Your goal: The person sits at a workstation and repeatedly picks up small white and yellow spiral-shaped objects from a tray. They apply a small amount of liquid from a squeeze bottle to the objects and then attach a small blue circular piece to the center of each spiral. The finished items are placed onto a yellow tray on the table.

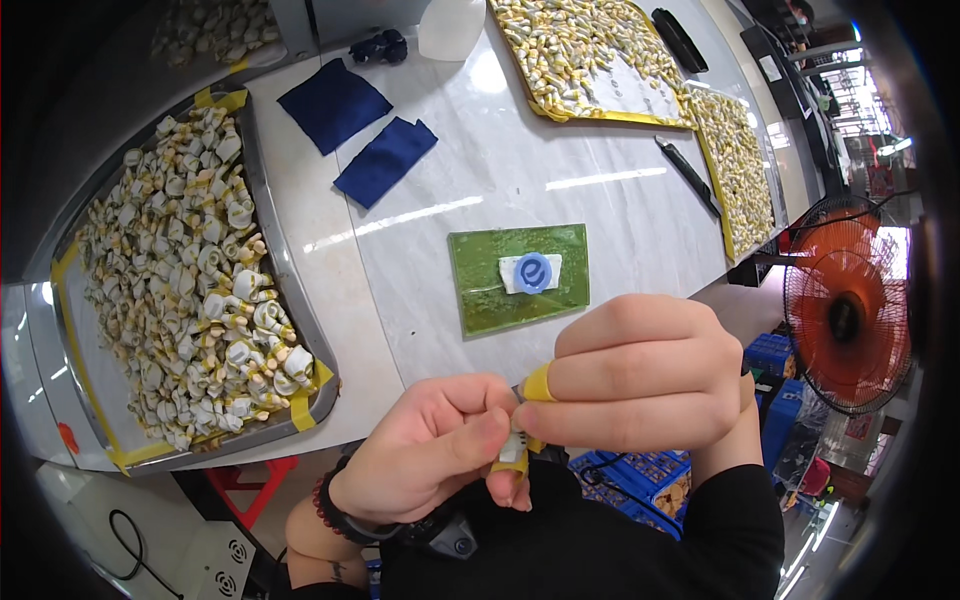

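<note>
The tabletop carries a green plate, mid-frame. Below it, I observe left hand and right hand pinching one white piece.

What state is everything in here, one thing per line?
Small white piece, held, partly hidden
Left fingers, closed on that piece
Right fingers, bent, close to it
Left tray, heaped, partly bare along one side
Upper tray, filled except a bare patch
Green slab, lying flat
Blue disc, resting on a white block
Fan, upright; spinning unclear
</note>
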`<state>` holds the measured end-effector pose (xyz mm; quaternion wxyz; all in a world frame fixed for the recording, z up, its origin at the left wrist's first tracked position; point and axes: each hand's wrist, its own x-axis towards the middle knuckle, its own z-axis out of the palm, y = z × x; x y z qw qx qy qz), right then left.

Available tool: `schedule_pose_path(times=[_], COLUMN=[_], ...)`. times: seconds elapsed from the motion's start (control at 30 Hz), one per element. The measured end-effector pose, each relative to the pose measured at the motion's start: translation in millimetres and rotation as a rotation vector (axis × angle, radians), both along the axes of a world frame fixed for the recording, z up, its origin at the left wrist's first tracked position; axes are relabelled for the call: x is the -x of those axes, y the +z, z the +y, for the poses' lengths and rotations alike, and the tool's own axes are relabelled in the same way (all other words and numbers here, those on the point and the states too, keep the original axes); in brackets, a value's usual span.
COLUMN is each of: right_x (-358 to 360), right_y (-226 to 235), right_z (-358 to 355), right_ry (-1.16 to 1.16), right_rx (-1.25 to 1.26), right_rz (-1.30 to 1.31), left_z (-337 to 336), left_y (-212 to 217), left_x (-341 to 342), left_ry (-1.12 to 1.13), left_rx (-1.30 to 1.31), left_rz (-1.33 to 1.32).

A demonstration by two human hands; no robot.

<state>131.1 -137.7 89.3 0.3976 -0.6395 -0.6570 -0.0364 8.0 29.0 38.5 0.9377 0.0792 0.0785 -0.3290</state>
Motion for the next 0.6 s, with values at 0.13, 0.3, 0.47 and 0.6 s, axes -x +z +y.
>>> schedule_pose_path(times=[0.13, 0.3, 0.47, 0.6], right_x=[4.2, 6.3, -10.8, -90.9], right_y=[1.8, -2.3, 20.8, 36.5], right_z=[-1.7, -8.0, -30.1, -105.1], right_ry=[-0.022, -0.07, -0.346, -1.019], right_rx=[0.013, -0.005, 0.129, 0.297], right_rz=[0.012, 0.026, -0.137, -0.138], left_z=[0.2, -1.1, 0.7, 5.4], left_y=[1.5, 1.2, 7.3, 1.0], left_x=[-1.1, -4.3, 6.4, 14.0], left_ry=[-0.001, 0.071, 0.278, 0.351], left_rx=[-0.022, -0.228, -0.61, -0.588], left_rz=[-0.004, -0.12, -0.16, -0.251])
